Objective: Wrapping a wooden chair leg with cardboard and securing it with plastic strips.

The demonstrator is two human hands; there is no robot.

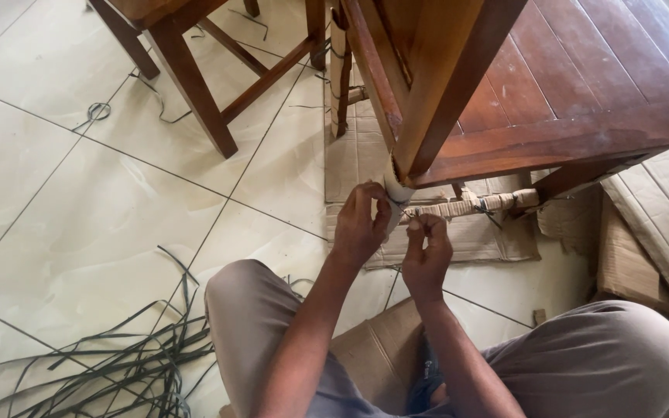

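Both hands at wrapped table leg, under corner of wooden table.

Left hand curled round pale paper-wrapped leg, apparently bracing wrap in place. Right hand pinched shut on something thin at junction with wrapped crossbar; likely a dark strap end, not resolvable. Crossbar wrap tan, crinkled, cinched with dark tie. Flattened cardboard under table, probably floor protection. Loose dark straps heaped on tiles at left, within reach.
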